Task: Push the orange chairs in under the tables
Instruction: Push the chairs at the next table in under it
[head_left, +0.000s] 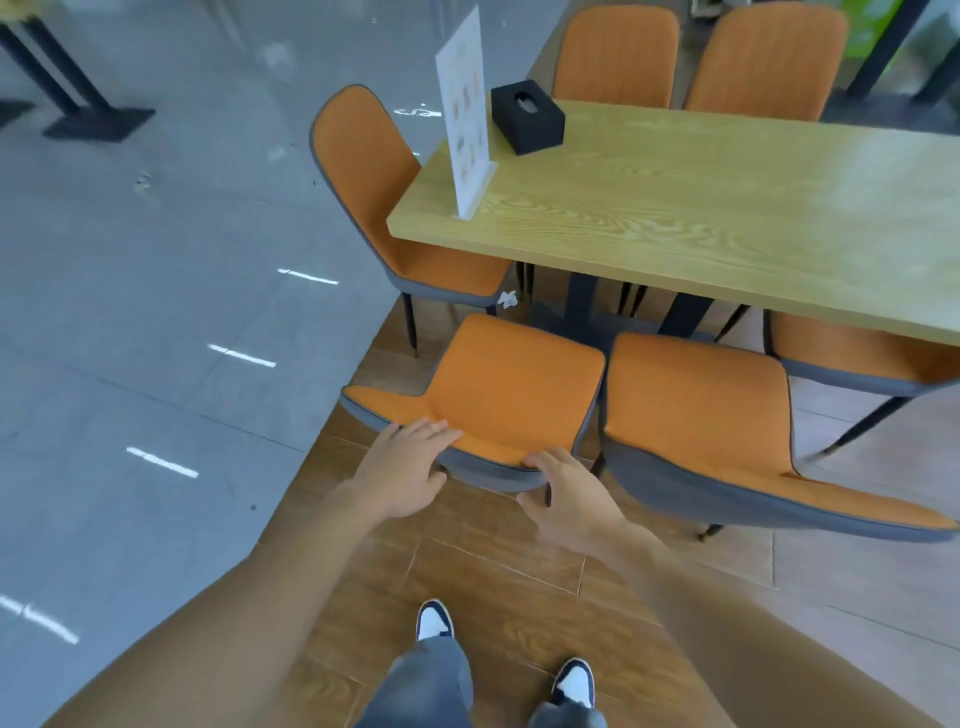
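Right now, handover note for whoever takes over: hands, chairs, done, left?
Left hand: resting on top of the near-left chair's backrest, fingers over the rim.
Right hand: on the same rim, further right, loosely curled.
That chair's seat is entirely clear of the wooden table; not pushed in.
Near-right chair beside it is also out.
End chair on the left is partly under the table; two far chairs sit close to the far edge.
Left: push both near chairs in, then check the end chair.
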